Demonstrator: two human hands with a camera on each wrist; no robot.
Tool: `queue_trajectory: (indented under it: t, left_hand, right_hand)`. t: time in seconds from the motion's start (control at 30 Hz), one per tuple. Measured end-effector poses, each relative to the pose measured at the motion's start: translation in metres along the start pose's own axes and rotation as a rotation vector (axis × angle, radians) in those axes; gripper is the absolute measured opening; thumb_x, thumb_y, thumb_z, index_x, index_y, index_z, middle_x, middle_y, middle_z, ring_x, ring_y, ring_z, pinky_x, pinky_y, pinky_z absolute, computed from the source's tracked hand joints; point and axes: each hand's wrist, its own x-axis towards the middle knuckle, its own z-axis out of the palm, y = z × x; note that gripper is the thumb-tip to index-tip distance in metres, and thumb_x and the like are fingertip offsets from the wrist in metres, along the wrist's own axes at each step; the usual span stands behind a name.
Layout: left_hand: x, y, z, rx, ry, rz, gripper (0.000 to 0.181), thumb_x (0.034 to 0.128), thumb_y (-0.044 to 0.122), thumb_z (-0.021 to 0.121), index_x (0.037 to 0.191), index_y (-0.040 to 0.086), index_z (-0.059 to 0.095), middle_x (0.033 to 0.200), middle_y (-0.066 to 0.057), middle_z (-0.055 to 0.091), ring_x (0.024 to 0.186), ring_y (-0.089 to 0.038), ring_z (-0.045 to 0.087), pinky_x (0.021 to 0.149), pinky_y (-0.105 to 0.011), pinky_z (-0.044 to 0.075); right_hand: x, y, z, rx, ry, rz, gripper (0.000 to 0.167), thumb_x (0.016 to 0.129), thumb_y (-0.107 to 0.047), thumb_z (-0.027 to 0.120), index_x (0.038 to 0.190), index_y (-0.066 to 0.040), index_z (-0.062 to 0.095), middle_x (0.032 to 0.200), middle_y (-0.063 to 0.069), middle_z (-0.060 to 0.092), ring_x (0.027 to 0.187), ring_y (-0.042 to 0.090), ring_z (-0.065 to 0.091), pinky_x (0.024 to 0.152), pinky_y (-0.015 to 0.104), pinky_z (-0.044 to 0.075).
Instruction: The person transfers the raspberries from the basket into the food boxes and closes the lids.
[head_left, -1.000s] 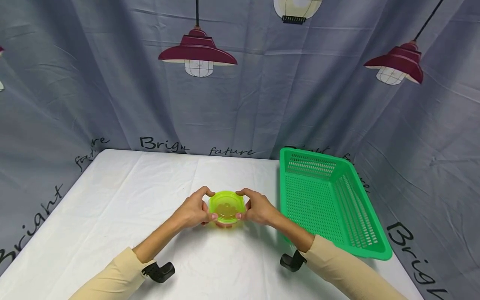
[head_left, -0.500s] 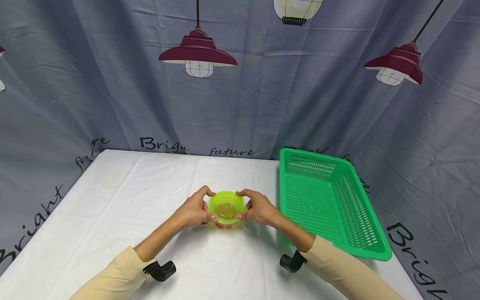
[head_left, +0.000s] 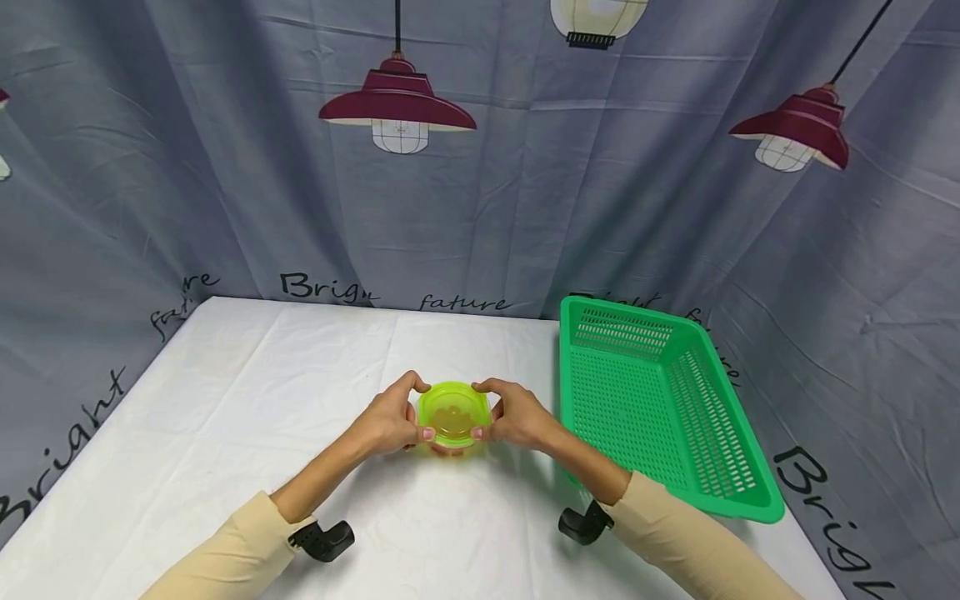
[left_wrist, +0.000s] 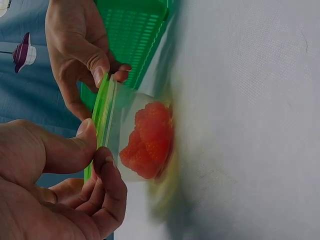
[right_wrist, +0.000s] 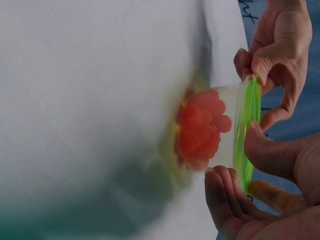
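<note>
A small clear round food container [left_wrist: 129, 97] with a translucent yellow-green lid [head_left: 453, 402] stands on the white cloth in the head view. Red, bumpy pieces like raspberries [left_wrist: 150, 135] lie inside, against its bottom. My left hand [head_left: 390, 417] grips the lid's left rim, thumb on the near edge and index finger at the far edge. On the opposite side my right hand [head_left: 519, 415] holds the rim the same way. Both wrist views show other fingers curled below the rim, beside the clear wall. The lid sits on the container's mouth; whether it is fully pressed down I cannot tell.
A green perforated plastic basket [head_left: 630, 400] stands on the table's right side, close to my right forearm. White cloth [head_left: 247, 375] covers the table. Behind it hangs a grey-blue curtain [head_left: 510, 208] with printed lamps and lettering.
Both hands keep their grip on the lid, and the container stays in place. The left wrist has shifted very slightly; otherwise nothing visibly differs.
</note>
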Motion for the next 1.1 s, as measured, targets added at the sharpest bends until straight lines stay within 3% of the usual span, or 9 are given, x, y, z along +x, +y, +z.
queue_trajectory:
  t: [0.73, 1.1]
  left_hand:
    - [-0.0012, -0.0065, 0.0022, 0.028, 0.036, 0.002, 0.064, 0.0770, -0.001, 0.084, 0.133, 0.008, 0.053, 0.065, -0.006, 0.055, 0.053, -0.017, 0.051, 0.049, -0.027, 0.043]
    - [0.0026, -0.0089, -0.0004, -0.057, -0.034, 0.037, 0.065, 0.0790, -0.002, 0.082, 0.135, 0.004, 0.049, 0.066, -0.007, 0.054, 0.053, -0.016, 0.052, 0.050, -0.027, 0.044]
  right_hand:
    - [-0.0005, -0.0021, 0.0053, 0.025, -0.015, 0.000, 0.070, 0.077, -0.011, 0.088, 0.139, -0.004, 0.057, 0.072, 0.008, 0.059, 0.065, 0.013, 0.054, 0.055, 0.023, 0.044]
    - [-0.0007, 0.0012, 0.0016, -0.009, -0.001, -0.011, 0.068, 0.078, -0.011, 0.087, 0.139, -0.004, 0.057, 0.072, 0.008, 0.060, 0.063, 0.013, 0.053, 0.055, 0.023, 0.045]
